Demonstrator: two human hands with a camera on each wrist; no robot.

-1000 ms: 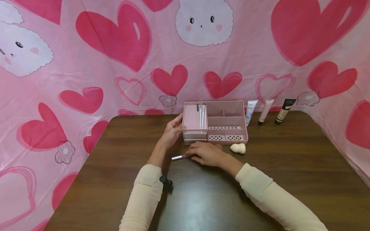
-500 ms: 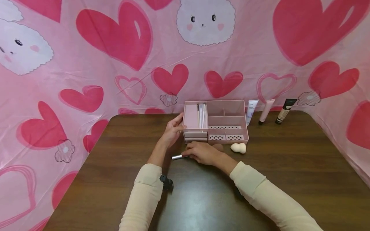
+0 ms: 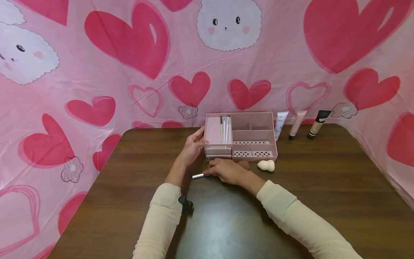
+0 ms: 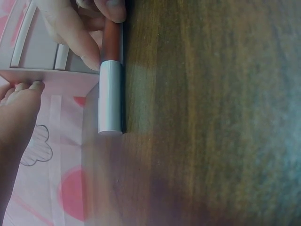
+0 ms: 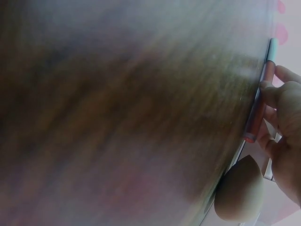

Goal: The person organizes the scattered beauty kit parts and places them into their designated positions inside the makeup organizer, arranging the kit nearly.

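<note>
My left hand [image 3: 191, 148] holds the pink makeup organizer [image 3: 254, 136] at its left side, thumb at the front corner. In front of its drawers [image 3: 218, 151], my right hand [image 3: 227, 171] pinches a lip gloss tube [image 3: 198, 176]. The left wrist view shows the tube's silver cap [image 4: 110, 96] and part of its reddish-brown body, lying low along the wooden table. In the right wrist view, thumb and fingers are on the tube's body [image 5: 257, 115]. Several makeup brushes [image 3: 225, 130] stand in the organizer's left compartment.
A brown makeup sponge [image 3: 244, 164] lies behind my right hand, partly hidden, and a cream one [image 3: 266, 166] is to its right. Three tubes, one white [image 3: 280, 125], one pink [image 3: 297, 125] and one black-capped [image 3: 318, 124], stand right of the organizer by the pink backdrop [image 3: 194, 46].
My right hand has drawn its fingers together on the lip gloss tube, and its wrist has shifted slightly left, uncovering more of the brown sponge. My left hand has stayed in place.
</note>
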